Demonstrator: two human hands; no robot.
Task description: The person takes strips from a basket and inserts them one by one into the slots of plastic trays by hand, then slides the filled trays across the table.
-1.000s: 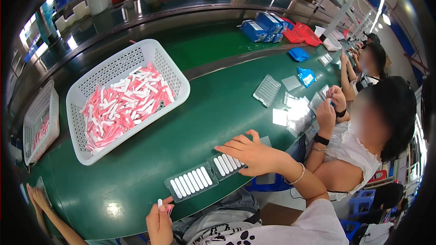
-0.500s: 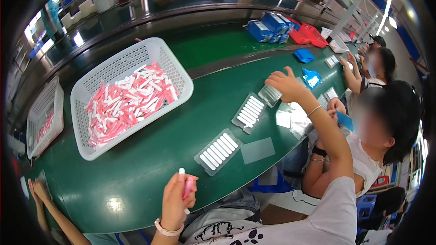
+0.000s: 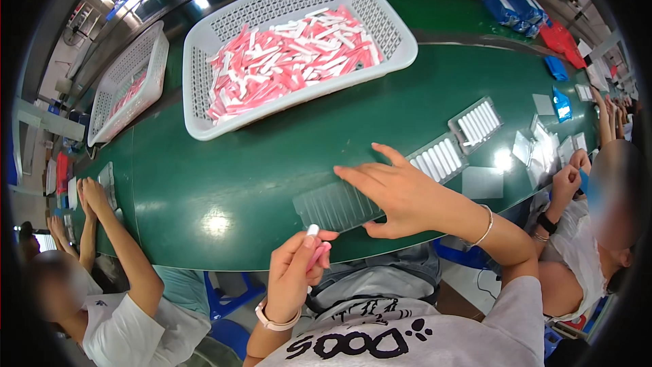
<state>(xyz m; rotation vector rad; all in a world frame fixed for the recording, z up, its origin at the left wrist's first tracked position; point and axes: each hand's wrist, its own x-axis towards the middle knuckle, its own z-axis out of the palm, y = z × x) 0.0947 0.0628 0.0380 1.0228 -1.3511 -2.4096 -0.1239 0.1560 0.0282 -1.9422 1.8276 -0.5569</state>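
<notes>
My left hand is closed round pink and white plastic sticks; a white tip shows above the fingers and another white end below. A clear ribbed plastic tray lies on the green table just beyond it, with no sticks visible in its grooves. Over the right part of that tray my right hand is spread, fingers apart, hiding that end; whether the fingertips touch it I cannot tell. Right behind it sits a tray with a row of white sticks. A second filled tray stands farther right.
A large white basket of loose pink and white sticks stands at the back, a smaller one to its left. A clear sheet and blue packs lie to the right. People work at both sides.
My view has turned left. My right hand has brought a clear tray from the far right to in front of me and opened over it. My left hand still holds the sticks.
</notes>
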